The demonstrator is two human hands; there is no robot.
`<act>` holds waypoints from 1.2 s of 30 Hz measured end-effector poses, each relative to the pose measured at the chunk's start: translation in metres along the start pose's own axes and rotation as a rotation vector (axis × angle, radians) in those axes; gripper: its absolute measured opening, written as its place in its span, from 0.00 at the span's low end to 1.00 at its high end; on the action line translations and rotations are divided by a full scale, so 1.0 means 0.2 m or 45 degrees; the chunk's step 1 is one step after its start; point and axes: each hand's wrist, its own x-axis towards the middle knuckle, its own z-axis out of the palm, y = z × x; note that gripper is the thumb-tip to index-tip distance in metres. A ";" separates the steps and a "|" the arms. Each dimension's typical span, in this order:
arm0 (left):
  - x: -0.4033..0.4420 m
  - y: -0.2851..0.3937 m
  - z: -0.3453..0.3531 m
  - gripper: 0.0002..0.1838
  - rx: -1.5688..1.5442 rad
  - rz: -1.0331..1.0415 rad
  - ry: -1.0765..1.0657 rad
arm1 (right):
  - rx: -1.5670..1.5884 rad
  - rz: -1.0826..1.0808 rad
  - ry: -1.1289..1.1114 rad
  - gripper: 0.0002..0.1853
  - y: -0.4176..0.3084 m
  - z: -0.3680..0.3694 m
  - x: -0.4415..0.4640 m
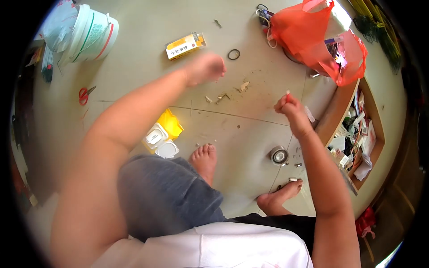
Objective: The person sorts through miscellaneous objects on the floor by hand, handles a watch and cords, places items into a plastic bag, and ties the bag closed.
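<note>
My left hand [204, 70] is smeared by motion above the floor, just below a yellow and white box [184, 47]; its fingers look curled in, and whether they hold anything does not show. A black ring [233, 54] lies to the right of it. My right hand [291, 108] is closed in a pinch, with a tiny pale bit [288, 92] showing at the fingertips, too small to name. It hovers over the tiles, left of a wooden drawer [383, 134]. Small pale and dark scraps [243, 86] are scattered between the two hands.
A white bucket [96, 42] stands far left, above red-handled scissors [83, 96]. A yellow and white pack with its lid up [157, 135] lies by my knee. A round metal-rimmed item [279, 155] is near my foot. A red plastic bag [295, 33] sits beyond the cluttered drawer.
</note>
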 end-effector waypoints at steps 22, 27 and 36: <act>0.06 0.24 0.39 0.16 -0.023 0.184 0.171 | 1.189 -0.455 0.010 0.37 -0.85 -0.14 0.04; 0.08 0.25 0.08 0.15 -0.093 0.252 0.617 | 1.008 -0.142 -0.045 0.21 -0.50 -0.16 0.06; -0.01 0.12 0.01 0.13 0.070 0.157 0.523 | 0.664 0.290 0.345 0.11 -0.23 0.14 -0.01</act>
